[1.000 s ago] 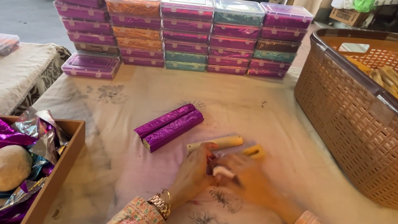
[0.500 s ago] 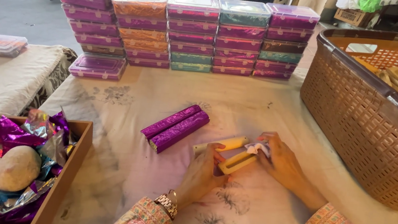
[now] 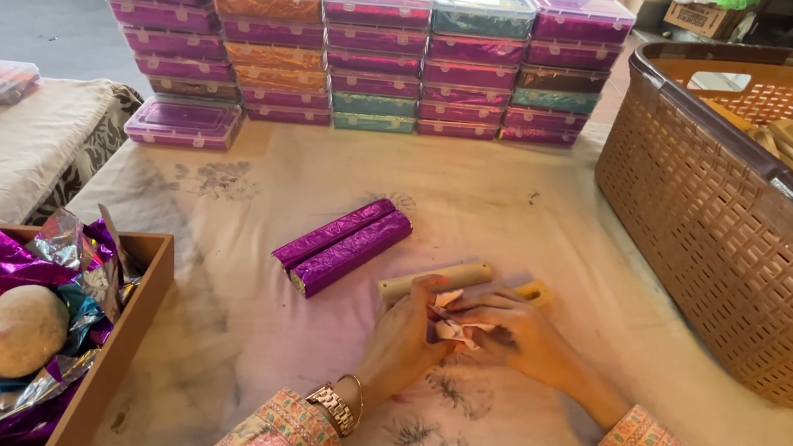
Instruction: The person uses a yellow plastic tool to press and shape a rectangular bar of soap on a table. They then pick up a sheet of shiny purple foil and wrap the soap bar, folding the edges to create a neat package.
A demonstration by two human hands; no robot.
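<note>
Near the middle of the desk (image 3: pixel 519 208), the left hand (image 3: pixel 405 340) and the right hand (image 3: pixel 514 333) met over a pale stick (image 3: pixel 435 280), both clenched on a crumpled white paper piece (image 3: pixel 454 329) pressed against it. Two purple foil-wrapped sticks (image 3: pixel 343 247) lay just beside, toward the desk's far edge. The thin paper looked likely to tear if the fingers pulled too hard, and the stick could roll out from under a loose grip
</note>
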